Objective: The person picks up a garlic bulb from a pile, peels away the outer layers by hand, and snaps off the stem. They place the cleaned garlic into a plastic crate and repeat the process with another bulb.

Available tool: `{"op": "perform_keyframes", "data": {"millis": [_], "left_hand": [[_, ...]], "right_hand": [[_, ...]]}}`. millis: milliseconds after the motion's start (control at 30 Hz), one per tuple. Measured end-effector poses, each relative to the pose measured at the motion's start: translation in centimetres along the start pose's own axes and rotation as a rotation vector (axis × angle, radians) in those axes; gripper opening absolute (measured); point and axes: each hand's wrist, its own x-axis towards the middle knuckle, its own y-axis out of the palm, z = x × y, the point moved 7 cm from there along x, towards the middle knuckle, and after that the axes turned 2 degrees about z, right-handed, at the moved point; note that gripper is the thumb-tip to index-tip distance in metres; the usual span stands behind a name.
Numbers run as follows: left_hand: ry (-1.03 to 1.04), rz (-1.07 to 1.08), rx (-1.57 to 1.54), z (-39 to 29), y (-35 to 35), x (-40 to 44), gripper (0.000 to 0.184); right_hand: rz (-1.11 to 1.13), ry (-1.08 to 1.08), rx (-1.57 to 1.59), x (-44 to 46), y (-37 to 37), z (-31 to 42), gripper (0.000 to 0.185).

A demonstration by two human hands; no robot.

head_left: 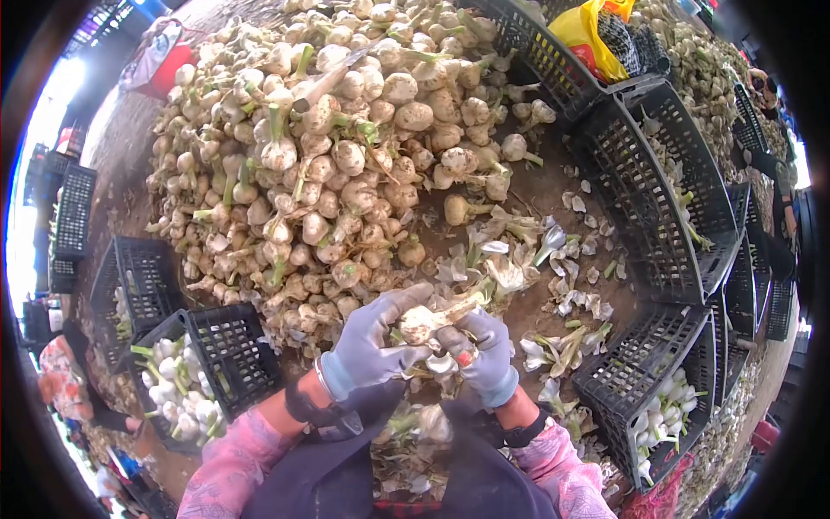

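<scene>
My left hand (372, 342), in a pale grey-blue glove, is closed around a dirt-stained garlic bulb (420, 326). The bulb's stem points up and to the right. My right hand (486, 355), gloved alike, closes on the bulb's right side and stem, its dark-stained thumb pressed near the base. A small orange-red patch shows by that thumb; I cannot make out what it is. Just beyond both hands lies a large heap of unpeeled garlic (328, 173). Loose papery skins (510, 272) and trimmed stalks lie on the ground to the right.
A black crate (233, 346) at left stands by cleaned white garlic (181, 389). On the right are more black crates (640, 199), one with white bulbs (666, 415). A yellow bag (596, 39) lies at the top. Another person's patterned sleeve (62, 376) shows far left.
</scene>
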Motion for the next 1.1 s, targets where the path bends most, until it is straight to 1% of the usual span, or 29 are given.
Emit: {"op": "perform_keyframes", "data": {"millis": [33,100,133,200,233,267,300,367,400,500,533,600,633,733,800,833,867,900,967,1000,1100], "left_hand": [[-0.024,0.0,-0.077,0.2,0.2,0.0,0.081],[-0.111,0.003,-0.347,-0.2,1.1,-0.3,0.081],[-0.154,0.004,-0.482,-0.4,1.5,-0.3,0.081],[-0.26,0.13,-0.547,0.0,1.1,-0.2,0.07],[-0.312,0.193,-0.578,0.3,1.1,-0.2,0.064],[-0.244,0.161,-0.533,1.8,1.3,-0.9,0.059],[-0.234,0.16,-0.552,1.9,1.5,-0.8,0.058],[-0.216,0.161,-0.587,1.9,1.7,-0.7,0.057],[-0.279,0.208,-0.784,1.4,2.3,-0.8,0.057],[-0.416,0.204,-0.958,2.6,2.8,-1.7,0.059],[-0.421,0.197,-0.96,2.9,2.7,-1.8,0.059],[-0.356,0.182,-0.822,2.8,2.6,-1.2,0.063],[-0.323,0.176,-0.755,2.7,2.6,-0.9,0.065],[-0.391,0.209,-0.719,1.9,2.9,-1.0,0.066],[-0.435,0.288,-0.783,3.0,3.0,-1.7,0.067],[-0.458,0.327,-0.815,3.4,3.1,-2.0,0.067],[-0.405,0.343,-0.891,0.2,3.9,-1.5,0.066],[-0.422,0.366,-0.84,0.6,4.0,-1.7,0.064],[-0.494,0.293,-0.767,1.4,3.3,-1.4,0.073],[-0.48,0.169,-0.874,1.2,2.9,-1.0,0.086],[-0.254,0.165,-0.84,-0.1,2.6,0.1,0.097]], "right_hand": [[-0.005,0.015,0.033,0.0,0.0,0.0,0.02],[-0.019,0.047,0.099,-0.2,-0.1,0.1,0.019],[0.022,0.045,0.035,-0.2,-0.2,-0.1,0.018],[0.105,0.042,-0.092,-0.3,-0.5,-1.0,0.019],[0.027,-0.061,-0.102,-0.1,-0.8,-0.6,0.019],[-0.051,-0.163,-0.112,0.3,-0.9,0.0,0.02],[-0.128,-0.266,-0.123,0.4,-1.2,0.5,0.021],[-0.155,-0.248,-0.211,0.4,-1.2,0.1,0.025],[-0.17,-0.238,-0.257,0.4,-1.3,0.0,0.027],[-0.204,-0.264,-0.376,0.7,-1.7,1.1,0.035],[-0.208,-0.232,-0.33,0.6,-1.8,0.6,0.037],[-0.212,-0.166,-0.236,0.4,-1.9,-0.4,0.041],[-0.226,-0.189,-0.285,0.3,-2.1,-0.1,0.041],[-0.293,-0.261,-0.41,0.1,-2.7,1.0,0.043],[-0.37,-0.311,-0.466,0.6,-3.4,1.7,0.044],[-0.489,-0.351,-0.441,0.6,-5.6,-0.8,0.046],[-0.548,-0.175,-0.363,0.9,-8.7,-3.8,0.044],[-0.601,0.0,-0.28,1.2,-10.5,-5.1,0.042],[-0.482,-0.063,-0.853,1.2,-9.5,-3.8,0.044],[-0.409,-0.098,-1.141,1.2,-8.6,-2.7,0.045],[0.046,-0.062,-0.588,0.5,-4.4,0.1,0.047]]}}
